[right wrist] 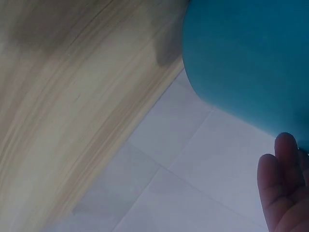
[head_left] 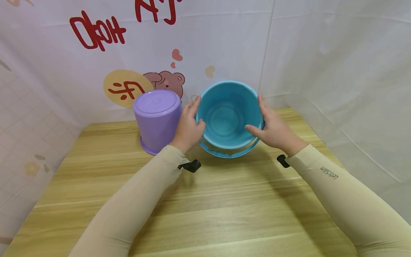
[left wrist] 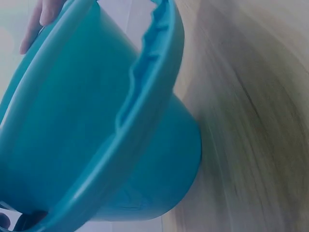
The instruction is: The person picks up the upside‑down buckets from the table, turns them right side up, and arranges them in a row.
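A blue bucket (head_left: pixel 224 117) is tilted so that its mouth faces me in the head view. My left hand (head_left: pixel 189 126) grips its left rim, thumb on the near side and fingers along the outside. On the opposite rim, my right hand (head_left: pixel 273 125) holds it with the thumb reaching over the edge. The bucket's handle (left wrist: pixel 145 96) hangs loosely below the mouth. In the right wrist view, fingertips lie close against the outer wall. A purple bucket (head_left: pixel 157 121) stands upside down just left of my left hand.
The wooden table (head_left: pixel 224 214) extends toward me under both forearms. Behind it hangs a white printed cloth (head_left: pixel 208 43), with more pale cloth along the right and left sides. A black wrist strap piece (head_left: pixel 191 166) juts from the left sleeve, another (head_left: pixel 283 161) from the right.
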`<state>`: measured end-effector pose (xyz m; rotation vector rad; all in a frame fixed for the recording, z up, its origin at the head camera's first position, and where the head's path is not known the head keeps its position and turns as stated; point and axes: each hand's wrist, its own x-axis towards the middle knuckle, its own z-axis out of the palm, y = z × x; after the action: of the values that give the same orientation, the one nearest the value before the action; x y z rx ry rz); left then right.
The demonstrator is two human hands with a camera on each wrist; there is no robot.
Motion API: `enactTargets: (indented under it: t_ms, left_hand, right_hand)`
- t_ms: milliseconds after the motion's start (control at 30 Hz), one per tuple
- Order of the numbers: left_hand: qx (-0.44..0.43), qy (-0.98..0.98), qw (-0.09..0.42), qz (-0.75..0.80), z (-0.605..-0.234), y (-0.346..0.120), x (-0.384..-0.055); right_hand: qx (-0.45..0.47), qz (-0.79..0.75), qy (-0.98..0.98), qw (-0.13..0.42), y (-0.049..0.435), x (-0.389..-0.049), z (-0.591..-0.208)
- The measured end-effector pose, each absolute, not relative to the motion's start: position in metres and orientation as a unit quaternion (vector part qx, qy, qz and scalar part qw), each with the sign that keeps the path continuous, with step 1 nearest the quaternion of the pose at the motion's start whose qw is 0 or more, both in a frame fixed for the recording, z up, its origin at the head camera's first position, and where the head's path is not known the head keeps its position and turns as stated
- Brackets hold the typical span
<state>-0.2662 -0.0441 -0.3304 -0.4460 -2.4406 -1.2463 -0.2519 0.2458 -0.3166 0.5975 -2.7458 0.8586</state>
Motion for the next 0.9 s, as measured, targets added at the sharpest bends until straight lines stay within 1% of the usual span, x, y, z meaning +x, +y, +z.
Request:
enactTargets:
  t_ms: [200, 367, 500, 733, 900]
  left_hand:
    - [-0.150, -0.873, 0.180, -0.427, -0.320, -0.043, -0.267]
    - [-0.138, -0.881, 0.160, -0.424, -0.313, -0.044, -0.266]
    - [-0.131, -0.888, 0.146, -0.416, -0.308, -0.045, -0.265]
    - [-0.126, -0.898, 0.131, -0.400, -0.307, -0.049, -0.268]
    - [-0.146, -0.901, 0.120, -0.391, -0.310, -0.052, -0.269]
  right_hand:
    - [0.223, 0.331, -0.915, 0.054, 0.244, -0.253, -0.315]
    - [0.242, 0.343, -0.907, 0.036, 0.244, -0.253, -0.312]
    - [0.249, 0.353, -0.901, 0.047, 0.245, -0.252, -0.312]
    - [0.250, 0.321, -0.908, 0.100, 0.245, -0.252, -0.315]
    - [0.238, 0.306, -0.917, 0.090, 0.244, -0.253, -0.318]
